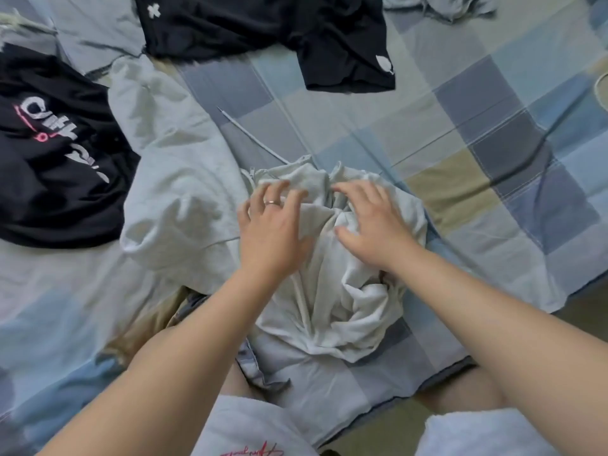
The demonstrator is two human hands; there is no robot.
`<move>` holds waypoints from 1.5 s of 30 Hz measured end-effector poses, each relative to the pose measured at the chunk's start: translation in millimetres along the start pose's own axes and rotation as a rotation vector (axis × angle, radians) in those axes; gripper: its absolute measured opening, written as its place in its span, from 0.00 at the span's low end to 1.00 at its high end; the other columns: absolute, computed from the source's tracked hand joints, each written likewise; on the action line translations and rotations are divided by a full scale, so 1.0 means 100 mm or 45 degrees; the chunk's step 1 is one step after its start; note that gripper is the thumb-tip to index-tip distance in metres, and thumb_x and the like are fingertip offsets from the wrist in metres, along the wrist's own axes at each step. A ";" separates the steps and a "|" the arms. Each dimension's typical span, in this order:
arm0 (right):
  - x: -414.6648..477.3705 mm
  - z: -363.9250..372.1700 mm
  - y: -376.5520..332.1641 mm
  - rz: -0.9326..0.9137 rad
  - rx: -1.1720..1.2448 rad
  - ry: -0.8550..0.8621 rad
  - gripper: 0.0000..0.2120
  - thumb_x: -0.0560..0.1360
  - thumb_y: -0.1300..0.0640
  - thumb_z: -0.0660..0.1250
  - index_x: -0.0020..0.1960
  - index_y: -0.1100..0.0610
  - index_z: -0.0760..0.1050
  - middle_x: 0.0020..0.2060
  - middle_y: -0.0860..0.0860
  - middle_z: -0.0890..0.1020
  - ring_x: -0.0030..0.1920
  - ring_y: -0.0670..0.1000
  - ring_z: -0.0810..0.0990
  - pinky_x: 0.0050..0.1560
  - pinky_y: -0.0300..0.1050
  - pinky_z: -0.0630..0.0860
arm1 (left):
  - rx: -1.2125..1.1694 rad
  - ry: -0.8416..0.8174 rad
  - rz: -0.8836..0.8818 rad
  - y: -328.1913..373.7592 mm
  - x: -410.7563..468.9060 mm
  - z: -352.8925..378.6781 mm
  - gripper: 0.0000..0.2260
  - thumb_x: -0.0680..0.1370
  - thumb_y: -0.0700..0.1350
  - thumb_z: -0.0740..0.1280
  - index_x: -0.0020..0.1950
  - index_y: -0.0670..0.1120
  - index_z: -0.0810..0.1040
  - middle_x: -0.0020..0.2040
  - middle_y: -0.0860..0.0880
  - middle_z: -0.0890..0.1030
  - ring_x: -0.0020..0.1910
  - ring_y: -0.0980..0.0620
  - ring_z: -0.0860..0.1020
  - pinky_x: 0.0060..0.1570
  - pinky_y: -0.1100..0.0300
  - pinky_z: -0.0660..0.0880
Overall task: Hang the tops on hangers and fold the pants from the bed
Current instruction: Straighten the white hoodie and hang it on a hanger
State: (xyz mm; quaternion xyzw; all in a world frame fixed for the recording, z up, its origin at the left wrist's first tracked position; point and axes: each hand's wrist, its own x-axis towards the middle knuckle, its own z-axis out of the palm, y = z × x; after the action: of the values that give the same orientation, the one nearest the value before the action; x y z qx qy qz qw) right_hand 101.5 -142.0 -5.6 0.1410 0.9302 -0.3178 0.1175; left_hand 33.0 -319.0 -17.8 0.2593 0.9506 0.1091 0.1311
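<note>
The bed [493,93] fills nearly the whole view, its cover checked in blue, grey and tan squares, its near edge crossing the bottom of the picture. On its left side a black lettered top [49,159] lies crumpled, with white and pink print on its front. At the far edge a second black top [263,34] lies spread out, with a small white cross mark on the body and a white badge on one sleeve. Between the two a large pale cloth [171,179] lies puffed and creased; whether it is a garment or a pillowcase cannot be told. A grey garment [444,8] is bunched at the far right, mostly cut off by the frame. Near the middle front of the bed sits the crumpled white garment [329,291], heaped in deep folds. The left hand [273,222] rests on the far part of this heap, fingers spread wide and gripping nothing. The right hand [371,218] lies just beside it on the same cloth, fingers likewise spread, their tips pressing the fabric. A thin grey rod [250,136] lies on the bed just beyond the heap, slanting away to the left. A ring [272,202] sits on one finger of the left hand
</note>
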 end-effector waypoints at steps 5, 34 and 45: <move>0.11 0.48 -0.10 0.372 -0.367 -0.512 0.33 0.74 0.43 0.64 0.77 0.43 0.58 0.73 0.49 0.66 0.74 0.54 0.61 0.68 0.60 0.62 | 0.144 -0.350 -0.171 -0.39 0.05 0.19 0.16 0.76 0.49 0.67 0.64 0.54 0.73 0.62 0.50 0.76 0.64 0.45 0.70 0.58 0.51 0.60; -2.47 -2.96 0.46 0.147 0.104 -0.216 0.14 0.76 0.41 0.69 0.51 0.46 0.68 0.32 0.44 0.73 0.35 0.50 0.74 0.31 0.45 0.63 | -0.721 -0.057 -0.579 2.64 -1.62 -1.92 0.14 0.78 0.42 0.67 0.40 0.52 0.64 0.34 0.52 0.71 0.32 0.59 0.67 0.32 0.62 0.65; -2.31 -3.95 -0.51 -0.074 -0.111 -0.235 0.06 0.80 0.54 0.66 0.45 0.48 0.77 0.46 0.45 0.72 0.50 0.51 0.68 0.53 0.48 0.64 | -0.983 0.497 -0.402 2.14 -1.43 -3.52 0.09 0.78 0.40 0.65 0.43 0.54 0.76 0.37 0.57 0.77 0.36 0.65 0.73 0.36 0.73 0.68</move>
State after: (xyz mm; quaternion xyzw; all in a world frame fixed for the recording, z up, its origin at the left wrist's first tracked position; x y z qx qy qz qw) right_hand 248.9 22.9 398.2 0.0787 0.9321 -0.2921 0.1995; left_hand 143.6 -262.5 400.0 0.0181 0.8752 0.4806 0.0515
